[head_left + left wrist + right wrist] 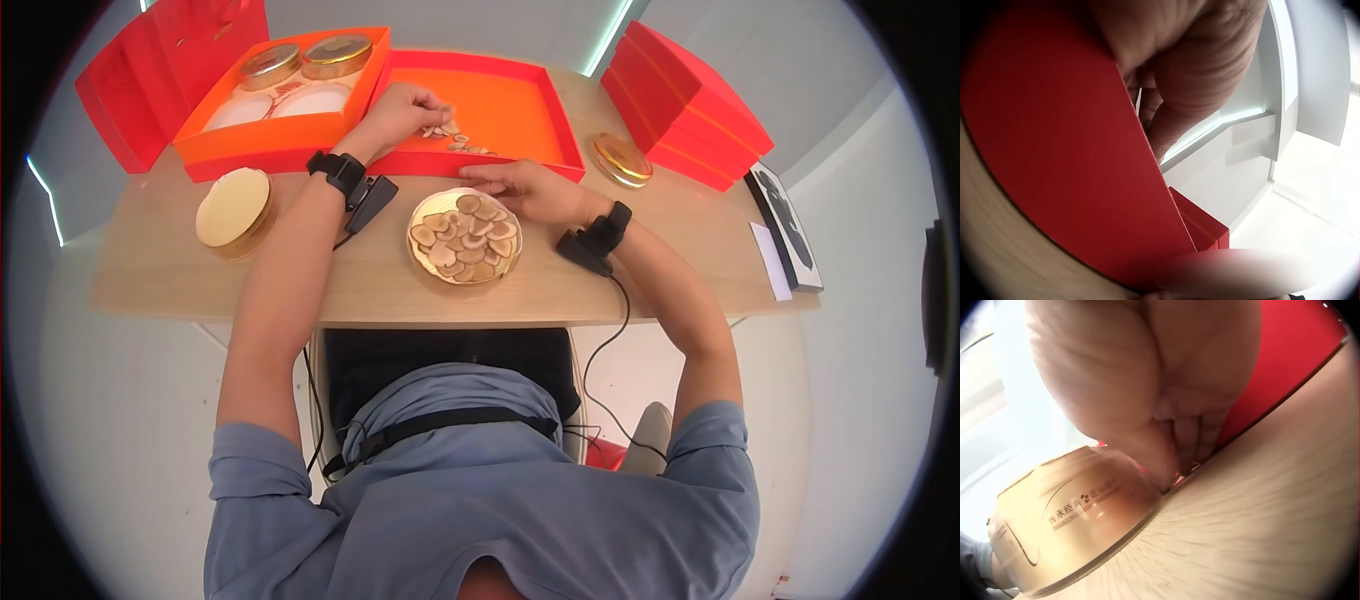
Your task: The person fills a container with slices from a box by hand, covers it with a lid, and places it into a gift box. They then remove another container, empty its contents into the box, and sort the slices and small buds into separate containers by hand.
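My left hand [402, 112] reaches over the front wall of a shallow red box lid [510, 100] with an orange inside. Its fingertips pinch at a few pale dried slices [440, 130], which look like sliced root. More slices lie along the lid's front inner edge. In the left wrist view the lid's red wall [1066, 144] hides most of the fingers. My right hand [530, 190] rests on the table between the lid and a round gold-coloured container [1085, 512], with loosely bent fingers beside the container. Overlapping dried slices [465, 238] fill that container.
An orange-lined box [290, 135] at back left holds two gold-lidded tins [337, 55]. A gold disc-topped tin [235, 210] stands at left, another gold tin [622, 160] at right. Red boxes [685, 105] are stacked at back right; a red bag [160, 75] stands at back left.
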`<state>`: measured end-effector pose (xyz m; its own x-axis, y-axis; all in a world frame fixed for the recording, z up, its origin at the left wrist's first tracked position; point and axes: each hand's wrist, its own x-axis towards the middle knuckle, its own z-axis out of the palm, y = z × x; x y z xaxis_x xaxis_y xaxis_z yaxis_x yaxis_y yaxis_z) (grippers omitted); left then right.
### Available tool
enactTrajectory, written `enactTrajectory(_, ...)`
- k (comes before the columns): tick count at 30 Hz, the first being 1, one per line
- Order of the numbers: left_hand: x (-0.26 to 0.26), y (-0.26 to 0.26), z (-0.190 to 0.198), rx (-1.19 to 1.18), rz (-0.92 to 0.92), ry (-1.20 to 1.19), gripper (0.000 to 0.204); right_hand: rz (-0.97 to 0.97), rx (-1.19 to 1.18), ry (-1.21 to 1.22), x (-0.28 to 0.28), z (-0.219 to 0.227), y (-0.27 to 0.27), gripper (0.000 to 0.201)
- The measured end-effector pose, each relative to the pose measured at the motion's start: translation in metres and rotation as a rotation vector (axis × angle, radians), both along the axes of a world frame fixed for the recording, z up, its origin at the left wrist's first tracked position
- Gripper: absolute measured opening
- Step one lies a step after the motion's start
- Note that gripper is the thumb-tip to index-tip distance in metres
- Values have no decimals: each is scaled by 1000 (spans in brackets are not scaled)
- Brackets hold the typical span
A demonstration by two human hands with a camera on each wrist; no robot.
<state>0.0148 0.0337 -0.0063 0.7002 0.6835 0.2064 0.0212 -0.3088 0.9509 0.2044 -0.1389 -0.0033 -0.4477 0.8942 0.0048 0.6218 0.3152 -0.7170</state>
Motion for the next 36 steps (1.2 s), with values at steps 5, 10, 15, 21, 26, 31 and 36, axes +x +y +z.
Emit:
enactTrajectory(5, 0, 0, 0, -39, -1, -10, 11, -29, 204, -195, 6, 14, -16, 46)
enactTrajectory(10, 0, 3, -1, -20, -9, 17, 11, 4, 416, -300, 11, 11, -26, 32)
enactTrajectory(15, 1, 4, -1, -31, -19, 12, 11, -140, 300, -230, 11, 18, -27, 25)
enactTrajectory(21, -1, 0, -2, -2, -6, 12, 11, -353, 174, 30, 6, 34, -22, 19)
enactTrajectory(26, -1, 2, -1, -11, -30, 9, 12, -236, 202, 235, -34, 38, -11, 18)
enactTrajectory(31, -1, 1, -1, -21, -38, -9, 11, -179, 160, 135, -57, 39, -3, 17)
enactTrajectory(36, -2, 2, -2, -37, -46, -35, 12, -215, 149, 160, -51, 35, -2, 16)
